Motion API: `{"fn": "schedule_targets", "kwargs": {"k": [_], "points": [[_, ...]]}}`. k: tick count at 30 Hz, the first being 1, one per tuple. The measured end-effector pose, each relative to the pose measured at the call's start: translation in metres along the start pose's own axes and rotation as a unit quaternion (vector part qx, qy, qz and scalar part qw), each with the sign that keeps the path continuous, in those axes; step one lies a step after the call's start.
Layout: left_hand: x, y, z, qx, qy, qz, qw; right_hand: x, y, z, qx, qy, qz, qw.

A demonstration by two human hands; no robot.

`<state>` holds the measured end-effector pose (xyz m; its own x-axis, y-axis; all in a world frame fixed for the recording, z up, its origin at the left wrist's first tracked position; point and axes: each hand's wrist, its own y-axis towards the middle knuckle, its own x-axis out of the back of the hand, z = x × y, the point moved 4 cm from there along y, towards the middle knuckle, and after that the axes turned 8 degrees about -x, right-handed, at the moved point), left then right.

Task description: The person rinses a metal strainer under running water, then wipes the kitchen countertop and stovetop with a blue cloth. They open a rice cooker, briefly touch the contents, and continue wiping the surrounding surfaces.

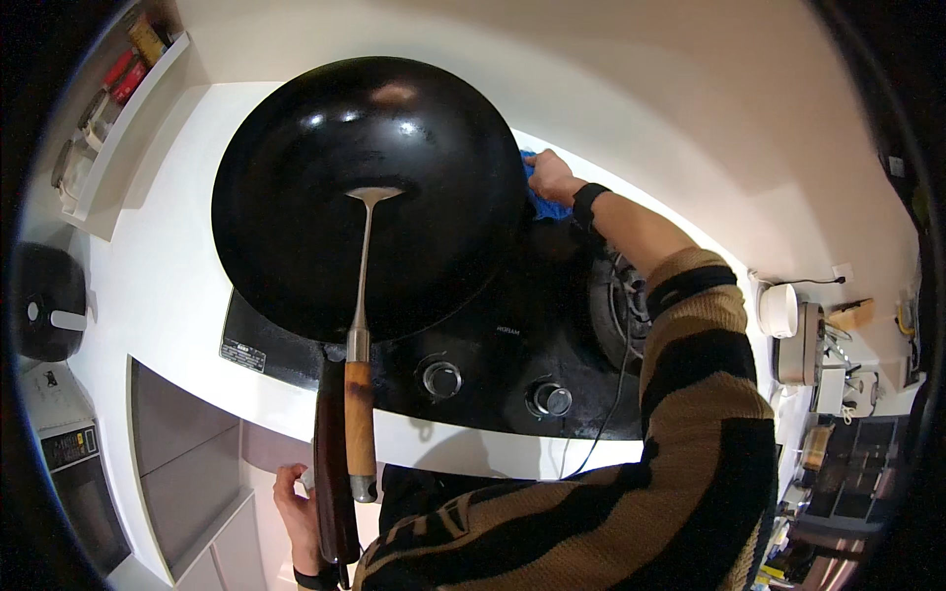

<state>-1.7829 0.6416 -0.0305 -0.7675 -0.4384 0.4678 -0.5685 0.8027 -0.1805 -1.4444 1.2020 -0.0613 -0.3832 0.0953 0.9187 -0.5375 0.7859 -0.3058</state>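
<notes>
A large black wok (369,133) sits on the left part of a black glass gas hob (488,384). In it rests a metal spatula (361,295), whose wooden handle sticks out over the wok's dark handle (335,458). My right hand (553,177) reaches to the back of the hob and presses a blue cloth (545,207) beside the wok's right rim. Low in the view, my left hand (294,502) is below the counter's front edge, beside the wok handle, with its fingers bent around a small white thing (307,479), partly hidden.
Right of the wok is a burner (624,310), partly under my right arm, with a thin cable running over the hob. Two knobs (443,380) stand at the hob's front. A shelf with jars (140,125) is at the upper left, a black air fryer (52,303) at the far left.
</notes>
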Motion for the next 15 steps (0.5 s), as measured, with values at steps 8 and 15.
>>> {"fn": "schedule_targets", "kwargs": {"k": [8, 15], "points": [[-0.005, 0.011, -0.013, 0.002, -0.03, 0.032, 0.999, 0.02, -0.152, 0.105, 0.113, 0.171, -0.057, 0.977], [0.0, 0.027, -0.04, -0.113, 0.008, 0.046, 0.992, 0.039, -0.204, 0.128, 0.1, 0.345, 0.115, 0.926]]}}
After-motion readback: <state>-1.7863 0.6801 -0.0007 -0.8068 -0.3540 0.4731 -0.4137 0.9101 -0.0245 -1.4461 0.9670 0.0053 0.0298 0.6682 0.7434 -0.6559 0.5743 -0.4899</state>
